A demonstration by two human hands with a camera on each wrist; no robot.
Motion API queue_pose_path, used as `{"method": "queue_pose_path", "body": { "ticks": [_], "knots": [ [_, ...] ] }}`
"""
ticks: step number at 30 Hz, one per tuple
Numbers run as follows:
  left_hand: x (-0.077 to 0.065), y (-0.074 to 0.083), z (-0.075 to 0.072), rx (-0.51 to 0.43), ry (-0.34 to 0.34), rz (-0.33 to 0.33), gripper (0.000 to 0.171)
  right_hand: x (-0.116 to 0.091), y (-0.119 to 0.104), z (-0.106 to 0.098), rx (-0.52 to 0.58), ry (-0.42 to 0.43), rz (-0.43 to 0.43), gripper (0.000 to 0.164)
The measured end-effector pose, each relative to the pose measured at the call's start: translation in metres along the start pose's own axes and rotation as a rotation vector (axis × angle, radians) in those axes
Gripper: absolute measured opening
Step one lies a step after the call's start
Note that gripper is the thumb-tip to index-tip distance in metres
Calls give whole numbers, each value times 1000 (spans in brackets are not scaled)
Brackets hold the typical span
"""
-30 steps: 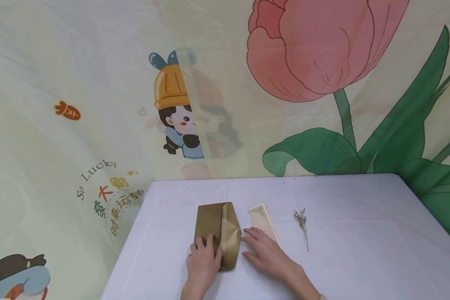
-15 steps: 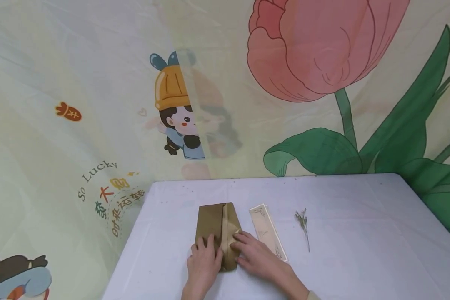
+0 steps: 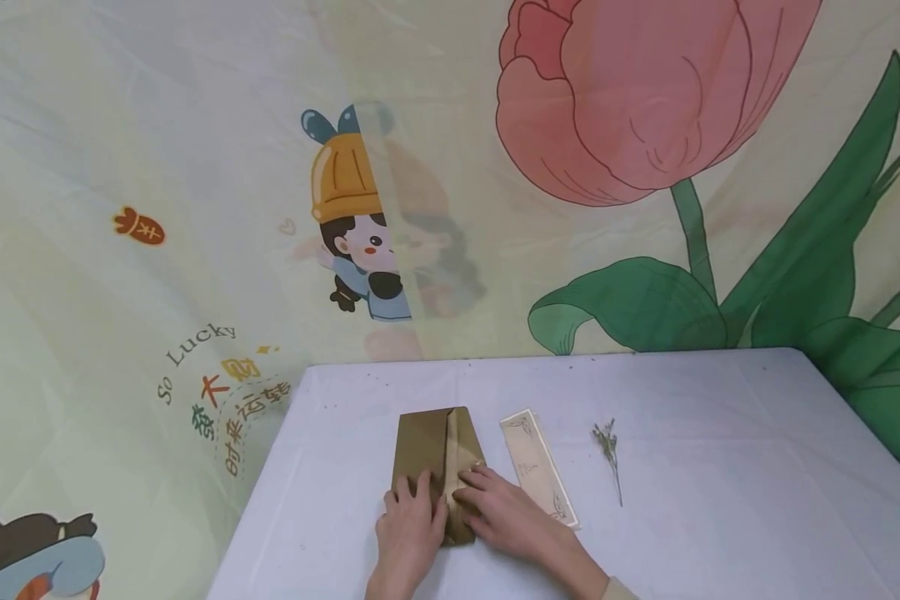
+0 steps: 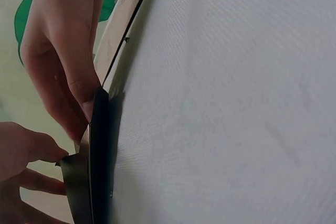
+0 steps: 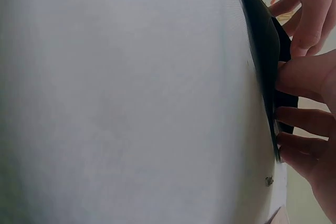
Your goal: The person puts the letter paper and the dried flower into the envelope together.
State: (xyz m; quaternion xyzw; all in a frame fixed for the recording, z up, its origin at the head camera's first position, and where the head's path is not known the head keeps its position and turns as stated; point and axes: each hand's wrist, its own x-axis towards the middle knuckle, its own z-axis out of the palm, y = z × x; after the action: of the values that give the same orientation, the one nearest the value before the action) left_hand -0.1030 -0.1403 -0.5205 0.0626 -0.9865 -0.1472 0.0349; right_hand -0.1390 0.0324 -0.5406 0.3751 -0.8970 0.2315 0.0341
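Note:
A gold-brown paper envelope [image 3: 422, 437] lies on the white-covered table with its flap [image 3: 467, 433] along the right side. My left hand [image 3: 407, 529] rests on its near part, fingers spread and thumb beside the flap's edge. From the right, my right hand [image 3: 510, 515] presses the folded-over flap with its fingertips. In the left wrist view the left thumb touches the envelope's edge [image 4: 76, 184], and the right hand [image 4: 63, 30] reaches in above it. The right wrist view has the right-hand fingers [image 5: 296, 119] against the dark flap [image 5: 265, 51].
A pale printed card [image 3: 537, 467] lies just right of the right hand, possibly over another card. Farther right is a small dried flower sprig [image 3: 607, 450]. A printed cloth backdrop [image 3: 450, 167] hangs behind the table [image 3: 720, 467].
My right hand has moved left from beside the envelope onto the flap, which now lies folded further over. More of the card is uncovered. My left hand stays in place.

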Motion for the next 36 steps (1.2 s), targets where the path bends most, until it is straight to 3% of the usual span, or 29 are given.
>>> {"method": "queue_pose_path", "body": {
  "ticks": [13,20,25,29,36],
  "knots": [
    [-4,1,-1,-50,58,84,37,-1,-4,1,-17,-9,-30,27],
    [-3,0,-2,-53,35,90,22,-1,-2,2,11,-17,-21,27],
    [-3,-6,-3,-38,43,146,17,-2,0,3,30,-16,-23,27],
    [-2,-12,-7,-40,-18,177,24,-3,0,2,52,-19,-17,27],
    [2,-21,-18,-107,-176,191,63,-2,-1,1,76,-40,-3,26]
  ]
}}
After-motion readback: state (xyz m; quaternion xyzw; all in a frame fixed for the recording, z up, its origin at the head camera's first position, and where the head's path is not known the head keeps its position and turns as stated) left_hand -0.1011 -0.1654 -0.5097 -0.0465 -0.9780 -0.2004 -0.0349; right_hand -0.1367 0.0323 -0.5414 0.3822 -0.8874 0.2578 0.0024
